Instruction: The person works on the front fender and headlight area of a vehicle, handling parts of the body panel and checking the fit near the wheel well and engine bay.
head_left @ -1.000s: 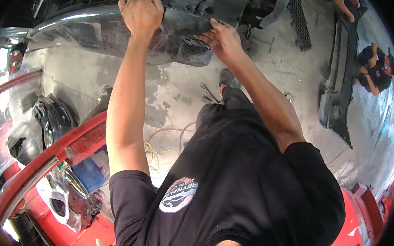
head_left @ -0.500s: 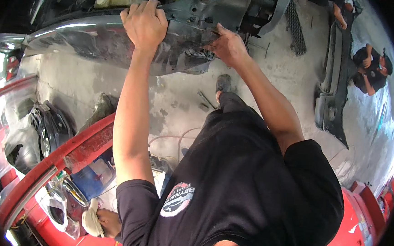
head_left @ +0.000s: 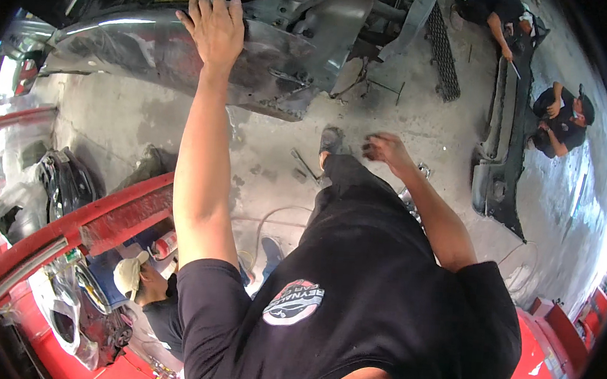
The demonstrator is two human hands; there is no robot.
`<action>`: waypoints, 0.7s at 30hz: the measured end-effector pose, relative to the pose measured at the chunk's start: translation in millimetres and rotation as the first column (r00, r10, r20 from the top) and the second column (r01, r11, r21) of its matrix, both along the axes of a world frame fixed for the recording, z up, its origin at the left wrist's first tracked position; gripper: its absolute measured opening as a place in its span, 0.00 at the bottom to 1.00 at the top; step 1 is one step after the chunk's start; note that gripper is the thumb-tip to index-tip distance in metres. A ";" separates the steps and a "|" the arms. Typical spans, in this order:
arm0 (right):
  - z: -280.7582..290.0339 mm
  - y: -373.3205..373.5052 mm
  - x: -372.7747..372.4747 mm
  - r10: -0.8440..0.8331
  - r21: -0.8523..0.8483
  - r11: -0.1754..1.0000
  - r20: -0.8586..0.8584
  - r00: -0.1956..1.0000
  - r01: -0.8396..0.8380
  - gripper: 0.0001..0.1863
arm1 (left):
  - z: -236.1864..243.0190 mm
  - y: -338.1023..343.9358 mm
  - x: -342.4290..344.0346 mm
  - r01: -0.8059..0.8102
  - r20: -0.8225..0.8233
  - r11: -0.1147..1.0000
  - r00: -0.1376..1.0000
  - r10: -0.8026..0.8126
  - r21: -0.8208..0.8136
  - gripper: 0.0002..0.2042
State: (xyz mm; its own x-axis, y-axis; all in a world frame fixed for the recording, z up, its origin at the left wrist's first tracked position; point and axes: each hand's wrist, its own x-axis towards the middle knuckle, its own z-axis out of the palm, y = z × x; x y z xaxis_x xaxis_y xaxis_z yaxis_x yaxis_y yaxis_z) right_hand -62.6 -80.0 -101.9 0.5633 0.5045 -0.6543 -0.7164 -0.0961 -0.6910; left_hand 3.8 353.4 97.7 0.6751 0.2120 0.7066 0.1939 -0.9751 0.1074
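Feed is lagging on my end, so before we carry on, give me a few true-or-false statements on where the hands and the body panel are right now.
1. The left hand rests on the top edge of the grey car fender. True.
2. The right hand grips the fender too. False: it hangs in the air, apart from the panel, over the concrete floor.
3. The right hand holds a wrench. False: no tool shows in it; its fingers are loosely curled.
4. A detached bumper lies on the floor to the right, with two people beside it. True.
5. A person in a light cap is low on the left, by the red car body. True.
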 end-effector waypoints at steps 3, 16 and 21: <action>-6.1 -65.8 -17.2 -0.055 0.031 0.998 -0.093 0.994 0.058 0.14 | -3.7 -0.9 -7.0 0.043 -0.012 0.996 0.999 -0.044 -0.074 0.22; 9.6 33.9 80.1 -0.045 0.481 0.869 -0.154 0.987 0.114 0.14 | -2.7 -20.8 -5.0 0.002 0.137 0.905 0.988 0.063 -0.426 0.27; 58.1 127.5 145.5 0.011 0.569 0.820 -0.105 0.994 0.051 0.14 | -0.8 -21.6 16.1 -0.136 0.226 0.755 0.907 0.355 -0.641 0.30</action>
State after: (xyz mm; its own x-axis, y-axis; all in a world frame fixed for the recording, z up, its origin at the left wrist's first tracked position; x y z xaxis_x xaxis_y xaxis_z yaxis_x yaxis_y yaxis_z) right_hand 82.9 47.6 -43.8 0.5252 0.7943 -0.3054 -0.7814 0.3080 -0.5427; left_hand 20.0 331.8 96.9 0.3020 0.7891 0.5349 0.2658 -0.6086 0.7476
